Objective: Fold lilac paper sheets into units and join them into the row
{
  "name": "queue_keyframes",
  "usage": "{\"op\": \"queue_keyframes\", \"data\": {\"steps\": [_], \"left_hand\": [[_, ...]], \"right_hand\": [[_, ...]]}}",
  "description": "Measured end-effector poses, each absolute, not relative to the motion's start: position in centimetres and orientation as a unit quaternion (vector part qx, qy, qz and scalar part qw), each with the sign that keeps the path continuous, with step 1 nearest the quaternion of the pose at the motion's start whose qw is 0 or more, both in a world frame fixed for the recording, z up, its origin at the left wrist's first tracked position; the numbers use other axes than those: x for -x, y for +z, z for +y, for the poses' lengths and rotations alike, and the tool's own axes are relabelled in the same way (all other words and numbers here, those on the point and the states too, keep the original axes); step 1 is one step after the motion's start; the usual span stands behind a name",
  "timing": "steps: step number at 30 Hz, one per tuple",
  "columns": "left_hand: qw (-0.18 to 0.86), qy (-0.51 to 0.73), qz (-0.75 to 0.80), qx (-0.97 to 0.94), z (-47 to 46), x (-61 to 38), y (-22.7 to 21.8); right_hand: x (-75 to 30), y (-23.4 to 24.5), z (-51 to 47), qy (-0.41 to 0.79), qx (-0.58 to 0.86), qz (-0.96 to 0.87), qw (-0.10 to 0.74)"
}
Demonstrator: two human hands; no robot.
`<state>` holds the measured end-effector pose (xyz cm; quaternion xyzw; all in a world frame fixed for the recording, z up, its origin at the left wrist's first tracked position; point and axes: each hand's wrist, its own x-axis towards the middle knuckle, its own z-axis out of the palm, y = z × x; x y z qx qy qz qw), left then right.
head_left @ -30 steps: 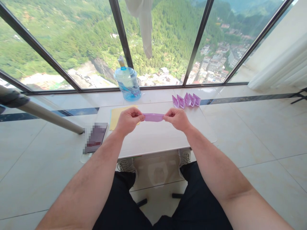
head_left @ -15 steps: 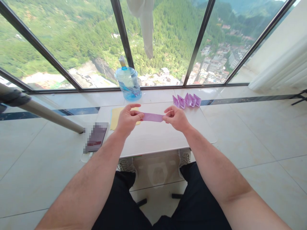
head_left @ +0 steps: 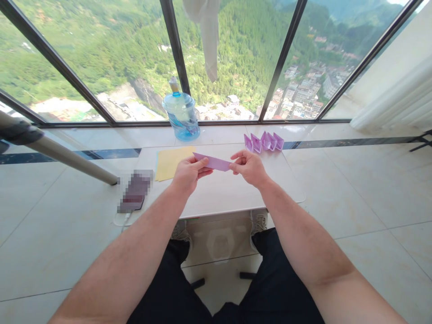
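A folded strip of purple paper (head_left: 218, 163) with slanted ends is stretched between my hands above the white low table. My left hand (head_left: 191, 173) pinches it near its left end, thumb on top and fingers beneath. At the right tip, my right hand (head_left: 248, 167) grips the strip between thumb and fingers. Several folded purple paper pieces (head_left: 266, 141) stand in a row at the table's far right corner. Yellow paper sheets (head_left: 168, 163) lie flat on the left side of the table, partly behind my left hand.
The white table (head_left: 216, 198) stands in front of my feet. A phone (head_left: 135, 191) with a cable lies at its left. A blue water jug (head_left: 182, 117) stands by the window. A beige pole (head_left: 77, 159) slants in from the left.
My left hand has shifted right along the purple strip, so its pointed left end now shows beyond the thumb. The strip tilts down to the right. My right hand has barely moved.
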<state>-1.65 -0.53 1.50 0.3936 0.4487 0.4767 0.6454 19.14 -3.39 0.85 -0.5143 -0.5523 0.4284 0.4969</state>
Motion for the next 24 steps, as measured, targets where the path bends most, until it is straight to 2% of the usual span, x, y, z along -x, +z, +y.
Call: {"op": "queue_keyframes", "data": {"steps": [4, 9, 16, 24], "left_hand": [[0.628, 0.489, 0.451, -0.404, -0.7, 1.5, 1.5], [0.624, 0.485, 0.448, -0.417, -1.4, 0.6, 1.1], [0.634, 0.476, 0.442, -0.419, -1.8, 0.2, 1.1], [0.653, 0.487, 0.45, -0.367, -1.6, 0.2, 1.0]], "right_hand": [[-18.9, 0.9, -3.5, 0.431, 0.517, -0.545, 0.5], [-18.2, 0.8, -3.8, 0.493, 0.497, -0.532, 0.475], [-17.9, 1.4, -4.2, 0.434, 0.543, -0.571, 0.437], [-17.6, 0.7, -3.6, 0.466, 0.517, -0.536, 0.478]]}}
